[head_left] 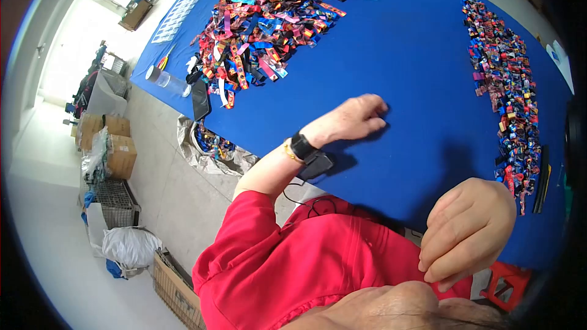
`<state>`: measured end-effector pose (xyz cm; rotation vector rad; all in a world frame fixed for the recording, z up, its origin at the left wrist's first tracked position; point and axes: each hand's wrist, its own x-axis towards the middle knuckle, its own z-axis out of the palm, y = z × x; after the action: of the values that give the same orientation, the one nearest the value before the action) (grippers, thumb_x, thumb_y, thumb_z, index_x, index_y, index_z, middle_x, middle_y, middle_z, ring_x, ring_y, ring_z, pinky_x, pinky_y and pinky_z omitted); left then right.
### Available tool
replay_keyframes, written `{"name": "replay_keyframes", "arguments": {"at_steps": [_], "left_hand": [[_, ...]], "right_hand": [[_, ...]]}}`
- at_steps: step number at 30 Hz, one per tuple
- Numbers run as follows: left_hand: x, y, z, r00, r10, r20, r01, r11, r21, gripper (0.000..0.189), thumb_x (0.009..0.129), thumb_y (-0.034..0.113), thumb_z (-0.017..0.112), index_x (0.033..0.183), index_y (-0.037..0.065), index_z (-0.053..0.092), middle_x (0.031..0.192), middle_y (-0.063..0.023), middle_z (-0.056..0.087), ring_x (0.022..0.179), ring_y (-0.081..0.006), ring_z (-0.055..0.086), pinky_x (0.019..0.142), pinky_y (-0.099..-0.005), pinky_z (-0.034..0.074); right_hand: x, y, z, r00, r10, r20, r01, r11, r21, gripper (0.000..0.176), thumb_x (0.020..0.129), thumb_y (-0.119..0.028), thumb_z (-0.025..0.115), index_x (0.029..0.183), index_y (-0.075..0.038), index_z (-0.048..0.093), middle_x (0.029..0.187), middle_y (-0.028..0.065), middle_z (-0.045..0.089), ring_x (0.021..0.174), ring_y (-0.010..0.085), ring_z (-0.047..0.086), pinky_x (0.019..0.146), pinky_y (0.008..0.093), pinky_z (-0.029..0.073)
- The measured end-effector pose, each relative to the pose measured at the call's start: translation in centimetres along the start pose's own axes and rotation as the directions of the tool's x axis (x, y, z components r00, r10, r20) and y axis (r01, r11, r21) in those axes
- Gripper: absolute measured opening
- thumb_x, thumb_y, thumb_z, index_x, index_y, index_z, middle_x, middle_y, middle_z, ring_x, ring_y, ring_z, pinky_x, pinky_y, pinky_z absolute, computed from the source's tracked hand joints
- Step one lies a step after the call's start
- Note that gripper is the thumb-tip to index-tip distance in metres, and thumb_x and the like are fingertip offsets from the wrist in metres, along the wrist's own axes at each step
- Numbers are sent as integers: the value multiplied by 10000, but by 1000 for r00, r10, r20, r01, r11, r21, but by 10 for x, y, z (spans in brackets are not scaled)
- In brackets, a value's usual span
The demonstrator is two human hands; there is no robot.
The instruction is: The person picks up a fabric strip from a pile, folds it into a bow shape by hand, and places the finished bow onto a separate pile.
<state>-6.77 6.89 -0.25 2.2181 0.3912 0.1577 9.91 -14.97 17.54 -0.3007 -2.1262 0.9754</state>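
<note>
My left hand, with a black watch and a bracelet at its wrist, rests on or just above the blue tablecloth. Its fingers are half bent, a gap shows between thumb and forefinger, and nothing is seen in it. Close to my face, my right hand is raised with its fingers curled together; whether something is between them is hidden. Beyond my left hand lies a big heap of colourful patterned ribbon strips. Along the right side runs a long row of small folded or looped ribbon pieces.
A clear bottle and a black phone lie near the left table edge. A white grid sheet is at the far left. Below the edge stands an open sack of ribbons. Cardboard boxes and a red stool are on the floor.
</note>
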Motion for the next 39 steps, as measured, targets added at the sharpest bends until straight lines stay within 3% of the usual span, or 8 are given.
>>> {"name": "replay_keyframes", "arguments": {"at_steps": [3, 7, 11, 13, 19, 28, 31, 39], "left_hand": [[-21, -34, -33, 979, 37, -202, 29, 950, 311, 408, 914, 216, 725, 1242, -4, 622, 1240, -230, 646, 1156, -365, 645, 1001, -448, 523], [-56, -82, -74, 899, -97, -427, 365, 703, 610, 604, 880, 286, 763, 1348, -16, 529, 1457, -260, 511, 1367, -436, 480, 1125, -501, 424], [-81, -131, -105, 865, -184, -467, 444, 715, 540, 801, 910, 383, 740, 1516, -14, 398, 1554, -266, 425, 1450, -431, 399, 1180, -483, 379], [-85, -140, -111, 869, -279, -409, 457, 769, 446, 795, 917, 411, 725, 1502, -29, 413, 1532, -271, 456, 1426, -414, 443, 1172, -450, 397], [-89, -131, -94, 873, -204, -443, 443, 712, 544, 751, 938, 465, 685, 1443, -58, 493, 1455, -277, 541, 1359, -381, 532, 1143, -405, 426], [-101, -52, -38, 951, -176, -255, 295, 765, 573, 768, 907, 488, 723, 1391, -80, 540, 1450, -303, 534, 1377, -375, 518, 1150, -406, 427], [-107, -22, -11, 989, -29, -144, 105, 826, 553, 722, 899, 429, 734, 1374, -81, 547, 1433, -305, 543, 1346, -394, 541, 1137, -418, 444], [-99, 38, 38, 944, 234, 231, -267, 956, 122, 488, 958, 232, 684, 1366, -17, 585, 1456, -206, 559, 1386, -345, 500, 1130, -416, 450]], "right_hand": [[0, -3, 4, 999, -28, -20, 28, 999, -22, 175, 883, -182, 814, 991, -52, 768, 951, 52, 740, 758, 139, 714, 660, 230, 535], [3, -4, 8, 996, -66, -52, 65, 998, -21, 173, 882, -159, 799, 974, -21, 752, 887, 64, 720, 699, 154, 701, 614, 246, 553], [4, -3, 10, 998, -59, -35, 58, 998, -14, 186, 874, -166, 808, 985, -26, 755, 900, 68, 719, 689, 156, 696, 599, 251, 542], [5, -1, 11, 998, -49, -30, 49, 999, -2, 190, 873, -168, 810, 989, -28, 756, 904, 68, 719, 686, 161, 695, 600, 255, 541], [10, 4, 14, 1000, -26, -7, 26, 1000, 13, 188, 880, -165, 803, 1013, -41, 755, 921, 63, 720, 701, 164, 702, 608, 258, 542], [11, 7, 19, 1000, -12, 7, 12, 1000, 8, 193, 885, -187, 798, 1024, -60, 754, 937, 52, 719, 728, 164, 710, 621, 270, 545], [11, 7, 20, 1000, -8, 18, 8, 1000, -5, 194, 889, -197, 794, 1026, -65, 753, 938, 50, 717, 731, 164, 710, 618, 269, 543], [10, 1, 28, 1000, 0, 20, 0, 1000, -27, 199, 892, -205, 787, 1024, -62, 747, 942, 49, 714, 724, 161, 702, 594, 268, 527]]}}
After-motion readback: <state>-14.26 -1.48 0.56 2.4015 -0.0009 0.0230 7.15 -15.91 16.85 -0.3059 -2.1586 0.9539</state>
